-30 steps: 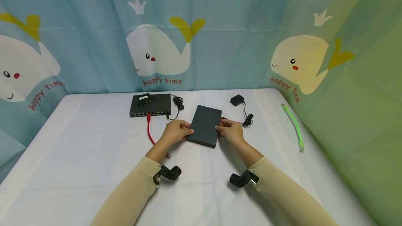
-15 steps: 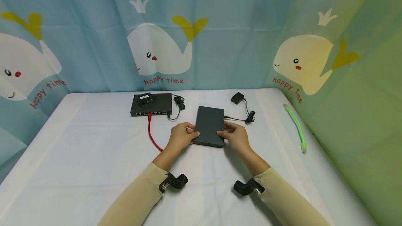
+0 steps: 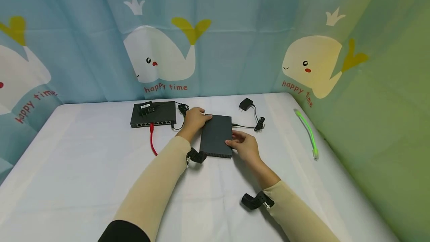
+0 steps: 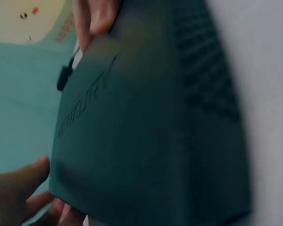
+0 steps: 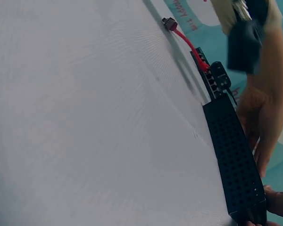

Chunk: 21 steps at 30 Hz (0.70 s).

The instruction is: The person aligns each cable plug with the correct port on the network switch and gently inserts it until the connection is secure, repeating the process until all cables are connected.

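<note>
A flat black network switch (image 3: 216, 137) lies in the middle of the table, with raised lettering on its top in the left wrist view. My left hand (image 3: 193, 120) pinches its far left corner, thumb on the upper face. Along the right edge, near the front, my right hand (image 3: 246, 146) grips it with the thumb above and the fingers at the side. From the far part of that edge a thin black cord (image 3: 245, 126) runs right to a bundled loop and a power adapter (image 3: 246, 104). The fingertips under the switch are mostly hidden.
Back left, a second black switch (image 3: 168, 111) has a row of ports, with a black adapter (image 3: 146, 109) on top. A red network cable (image 3: 152, 139) is plugged into its front; a coiled black cord (image 3: 183, 108) sits beside it. A green network cable (image 3: 307, 132) lies far right.
My left hand has slid from the near left edge to the far left corner of the switch. The switch has turned slightly straighter. My right hand keeps its hold on the right edge.
</note>
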### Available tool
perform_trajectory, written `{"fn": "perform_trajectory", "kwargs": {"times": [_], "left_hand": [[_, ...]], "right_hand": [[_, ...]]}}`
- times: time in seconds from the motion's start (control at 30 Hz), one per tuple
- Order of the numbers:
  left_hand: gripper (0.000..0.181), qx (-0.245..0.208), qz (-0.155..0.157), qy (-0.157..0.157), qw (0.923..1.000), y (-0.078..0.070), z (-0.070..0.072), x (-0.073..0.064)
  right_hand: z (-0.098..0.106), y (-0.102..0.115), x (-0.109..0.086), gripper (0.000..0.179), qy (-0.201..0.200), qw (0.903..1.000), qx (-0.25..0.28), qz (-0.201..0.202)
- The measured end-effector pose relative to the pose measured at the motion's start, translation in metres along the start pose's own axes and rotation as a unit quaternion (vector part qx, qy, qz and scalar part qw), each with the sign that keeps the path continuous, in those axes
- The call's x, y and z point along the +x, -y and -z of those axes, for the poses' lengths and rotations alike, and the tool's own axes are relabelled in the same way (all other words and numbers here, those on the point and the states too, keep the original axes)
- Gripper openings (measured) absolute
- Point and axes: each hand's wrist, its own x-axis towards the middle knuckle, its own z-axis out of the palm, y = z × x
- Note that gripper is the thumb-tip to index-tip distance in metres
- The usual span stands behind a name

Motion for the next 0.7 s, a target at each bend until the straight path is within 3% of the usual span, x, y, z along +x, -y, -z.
{"fn": "perform_trajectory", "kwargs": {"times": [0.2,0.37,0.47,0.7], "left_hand": [[0.031,0.006,-0.003,0.018,0.9998,-0.003,0.003,0.010],[0.029,-0.012,0.003,0.023,0.9997,0.005,0.000,0.019],[0.029,-0.009,-0.009,0.016,0.9998,0.011,-0.006,0.026],[0.030,-0.014,0.009,0.032,0.9993,0.003,0.003,0.015]], "right_hand": [[-0.001,0.001,0.002,0.051,0.001,1.0000,0.008,-0.003],[0.001,0.002,-0.005,0.051,0.013,0.9999,0.009,0.000],[0.002,0.001,-0.012,0.053,0.019,0.9998,-0.004,-0.002],[0.003,0.000,-0.013,0.051,0.018,0.9997,-0.015,0.009]]}}
